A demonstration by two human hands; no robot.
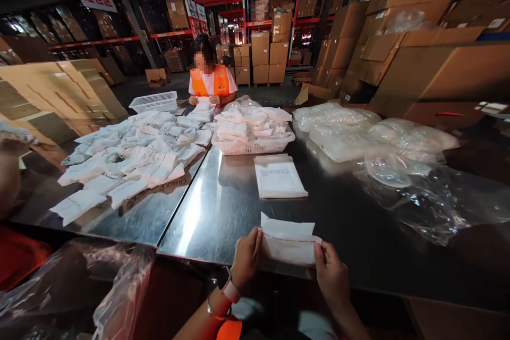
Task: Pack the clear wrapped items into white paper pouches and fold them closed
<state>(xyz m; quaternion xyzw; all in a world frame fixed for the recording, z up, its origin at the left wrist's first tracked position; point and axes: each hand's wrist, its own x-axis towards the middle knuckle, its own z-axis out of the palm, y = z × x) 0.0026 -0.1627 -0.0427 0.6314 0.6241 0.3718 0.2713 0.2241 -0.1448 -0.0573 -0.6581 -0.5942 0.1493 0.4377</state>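
**A white bag (290, 248) pinched at 2 ends**

The left hand (247, 256) and right hand (333, 272) are closed on it, thumbs on top, over the shiny metal table's (199, 218) near edge. Just beyond lies a flat, rectangular stack (282, 176); farther, a perforated plastic basket (255, 146) brims with crumpled white packets (249, 119).

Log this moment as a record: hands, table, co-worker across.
Left hand: pinching left end of a folded white soft piece
Right hand: pinching its right end
Ahead: flat white printed stack on shiny metal table
Beyond: heaped white perforated plastic basket
Left: spread pile of white pieces
Right: clear plastic bags
Co-worker: orange vest, white item in both hands
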